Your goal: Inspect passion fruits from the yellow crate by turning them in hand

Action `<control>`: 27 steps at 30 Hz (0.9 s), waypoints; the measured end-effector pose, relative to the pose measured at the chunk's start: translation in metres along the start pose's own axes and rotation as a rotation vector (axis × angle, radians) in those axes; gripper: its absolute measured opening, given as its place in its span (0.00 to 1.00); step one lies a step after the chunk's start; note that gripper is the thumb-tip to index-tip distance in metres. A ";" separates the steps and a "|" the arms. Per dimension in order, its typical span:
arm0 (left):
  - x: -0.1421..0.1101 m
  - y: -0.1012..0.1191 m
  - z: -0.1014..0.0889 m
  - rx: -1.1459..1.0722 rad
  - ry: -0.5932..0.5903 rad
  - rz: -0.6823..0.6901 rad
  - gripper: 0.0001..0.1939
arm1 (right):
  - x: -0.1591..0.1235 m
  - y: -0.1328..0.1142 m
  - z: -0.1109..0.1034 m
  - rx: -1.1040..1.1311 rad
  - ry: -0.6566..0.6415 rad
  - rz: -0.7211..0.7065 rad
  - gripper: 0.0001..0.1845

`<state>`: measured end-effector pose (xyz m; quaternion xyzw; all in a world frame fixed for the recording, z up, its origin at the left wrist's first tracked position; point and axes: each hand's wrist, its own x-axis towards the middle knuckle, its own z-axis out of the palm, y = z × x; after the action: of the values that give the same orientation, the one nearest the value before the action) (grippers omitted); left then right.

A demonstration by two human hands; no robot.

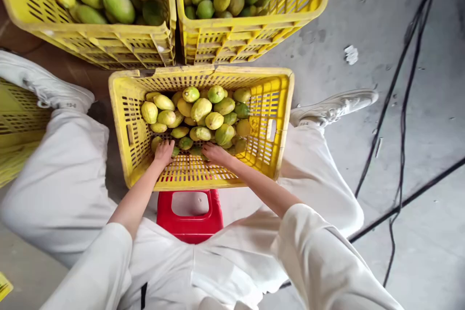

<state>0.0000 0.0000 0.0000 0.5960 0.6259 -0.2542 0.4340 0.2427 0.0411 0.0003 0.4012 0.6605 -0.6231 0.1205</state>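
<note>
A yellow slatted crate [119,106] sits between my legs and holds several yellow-green fruits [201,108] heaped toward its far side. Both my hands reach down inside it at the near edge of the heap. My left hand [164,151] has its fingers curled over a fruit at the near left of the pile. My right hand [215,152] lies palm down with fingers curled on a fruit near the middle. What each hand grips is mostly hidden under the fingers.
Two more yellow crates [109,43] [250,29] full of green and yellow fruits stand beyond. Another yellow crate [18,126] is at the left. A red stool [189,223] is under me. My white shoes [334,105] rest on grey concrete; black cables [399,106] run at the right.
</note>
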 end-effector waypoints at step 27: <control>-0.225 0.079 -0.035 -2.061 0.068 0.487 0.28 | -0.184 -0.171 0.049 1.611 0.473 -0.508 0.16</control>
<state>0.0484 -0.0764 0.2237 0.0564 0.4146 0.5102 0.7514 0.2292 -0.0572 0.2364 0.3238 0.0969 -0.8085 -0.4818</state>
